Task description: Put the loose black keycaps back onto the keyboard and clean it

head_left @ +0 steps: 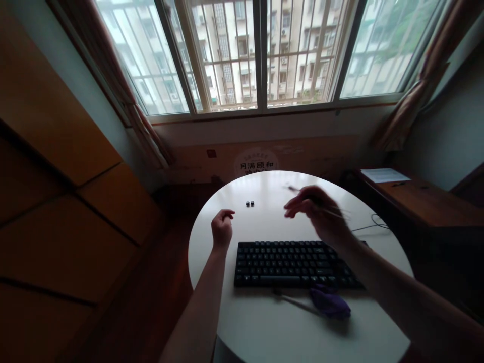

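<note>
A black keyboard lies across the middle of a round white table. My left hand hovers over the table left of the keyboard, fingers curled in; nothing shows in them. My right hand is raised above the keyboard's far edge and smeared by motion; a thin stick-like tool seems to pass through its fingers. Two small dark keycaps sit on the table beyond the hands. A purple cloth-like thing with a thin handle lies just in front of the keyboard.
A thin cable runs off the table's right side. A wooden desk with a sheet of paper stands at the right. Wooden cabinets fill the left. A cardboard box sits under the window.
</note>
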Demonstrator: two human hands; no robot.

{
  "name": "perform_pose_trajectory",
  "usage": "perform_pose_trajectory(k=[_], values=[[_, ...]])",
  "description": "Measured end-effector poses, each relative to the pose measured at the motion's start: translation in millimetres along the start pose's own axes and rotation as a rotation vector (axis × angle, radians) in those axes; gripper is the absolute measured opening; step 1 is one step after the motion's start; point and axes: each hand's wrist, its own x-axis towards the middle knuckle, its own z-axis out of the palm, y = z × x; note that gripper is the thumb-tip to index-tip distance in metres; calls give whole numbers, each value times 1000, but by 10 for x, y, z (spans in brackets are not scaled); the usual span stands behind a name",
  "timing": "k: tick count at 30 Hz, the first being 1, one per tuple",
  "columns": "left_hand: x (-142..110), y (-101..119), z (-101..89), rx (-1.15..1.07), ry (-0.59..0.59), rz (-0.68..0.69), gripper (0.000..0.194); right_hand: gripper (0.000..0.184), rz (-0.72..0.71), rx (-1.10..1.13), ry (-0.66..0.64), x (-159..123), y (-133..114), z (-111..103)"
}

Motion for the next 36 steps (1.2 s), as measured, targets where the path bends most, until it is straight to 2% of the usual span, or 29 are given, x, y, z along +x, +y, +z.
perform_pose_trajectory(k=[5,9,13,17,20,24,28,31,36], values=[[168,-326,222,69,-206,-41,30,44,278,94,-288,164,647,294],[82,-447,252,137,-423,-35,28,46,400,28,-409,156,1067,452],[-15,-438,159,179,-728,-13,24,48,495,100,-398,108,1242,504],[14,-370,53,198,-930,-24,22,51,570,196,-374,38,1296,470],[49,-341,-5,197,-1050,-45,26,49,520,204,-409,-37,1313,442],[56,-312,-41,216,-1128,-45,25,46,414,-27,-356,-115,1311,476],[53,-277,-40,239,-1146,-44,20,42,387,-255,-301,-117,1270,550],[54,-270,-35,241,-1151,-47,19,39,397,-335,-277,-91,1242,586],[55,-292,-33,241,-1154,-45,19,37,424,-375,-318,-57,1227,617]])
